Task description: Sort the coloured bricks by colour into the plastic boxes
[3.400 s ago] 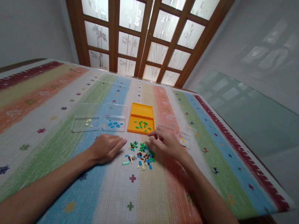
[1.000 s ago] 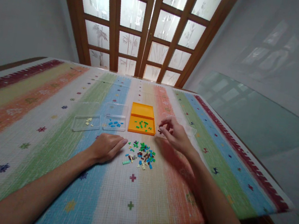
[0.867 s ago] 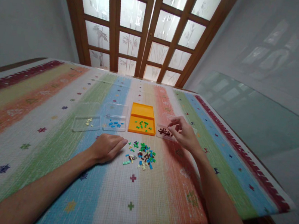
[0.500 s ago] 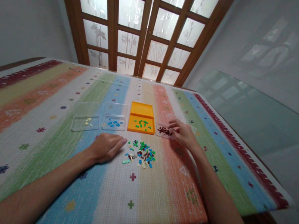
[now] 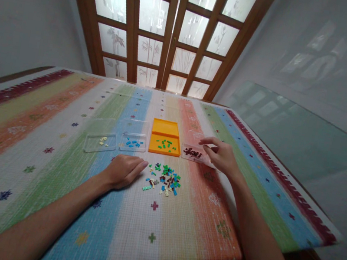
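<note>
My left hand (image 5: 125, 171) rests on the tablecloth with its fingers curled in and the thumb along the side; nothing shows in it. Just right of its thumb lies a loose pile of small toy bricks (image 5: 166, 178) in green, blue, brown and cream. My right hand (image 5: 220, 155) hovers over the right end of a clear plastic box (image 5: 185, 155), thumb and forefinger apart, with nothing visible between them. Several dark brown bricks (image 5: 192, 152) lie inside that box. To its left, the yellow case (image 5: 165, 126) stands open with several green bricks (image 5: 165, 144) in it.
Left of the yellow case stand a clear box (image 5: 120, 144) with blue bricks (image 5: 133, 143) and another clear box (image 5: 89, 148) with cream bricks (image 5: 103, 141). A striped tablecloth (image 5: 131, 229) covers the table. Wooden glazed doors (image 5: 170, 37) rise beyond it.
My right hand has moved a little to the right and its fingers have spread apart, uncovering more of the brown bricks. My left hand stays in place.
</note>
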Motion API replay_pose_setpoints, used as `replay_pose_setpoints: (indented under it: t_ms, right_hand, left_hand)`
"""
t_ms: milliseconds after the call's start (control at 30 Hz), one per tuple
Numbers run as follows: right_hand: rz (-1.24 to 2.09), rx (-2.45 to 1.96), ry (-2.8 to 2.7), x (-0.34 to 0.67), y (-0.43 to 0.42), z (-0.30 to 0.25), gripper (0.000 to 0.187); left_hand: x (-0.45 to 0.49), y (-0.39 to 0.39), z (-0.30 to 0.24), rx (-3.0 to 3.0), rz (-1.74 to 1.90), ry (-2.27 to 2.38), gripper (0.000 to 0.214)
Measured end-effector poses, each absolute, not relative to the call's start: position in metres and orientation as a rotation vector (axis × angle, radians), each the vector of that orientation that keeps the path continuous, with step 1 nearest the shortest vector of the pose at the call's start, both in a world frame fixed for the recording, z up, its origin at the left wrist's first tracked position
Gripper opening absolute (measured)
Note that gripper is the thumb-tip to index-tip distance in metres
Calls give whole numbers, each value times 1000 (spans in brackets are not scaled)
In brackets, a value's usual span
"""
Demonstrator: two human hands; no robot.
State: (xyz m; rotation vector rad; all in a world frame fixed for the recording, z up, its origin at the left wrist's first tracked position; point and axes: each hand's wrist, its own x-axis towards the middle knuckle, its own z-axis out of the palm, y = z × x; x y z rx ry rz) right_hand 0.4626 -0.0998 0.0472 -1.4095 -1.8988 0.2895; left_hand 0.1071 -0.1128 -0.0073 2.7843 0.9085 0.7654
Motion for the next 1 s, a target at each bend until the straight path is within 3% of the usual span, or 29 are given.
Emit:
replay_pose_setpoints:
  t_ms: [133, 333, 467, 600, 1000]
  right_hand:
    - [390, -1344, -1963, 453, -116, 60, 23]
    - [498, -1069, -2401, 423, -131, 51, 14]
    - [527, -1024, -2613, 410, -135, 39, 25]
    - [582, -1032, -2636, 404, -136, 32, 32]
    - [673, -1155, -2649, 402, -136, 33, 23]
  left_hand:
    - [107, -113, -7, 2784, 776, 903, 44]
    - [106, -113, -8, 2772, 781, 905, 45]
    - [106, -113, -8, 2757, 777, 897, 44]
    - [106, -114, -7, 2774, 793, 876, 43]
    - [107, -114, -5, 2758, 811, 871, 42]
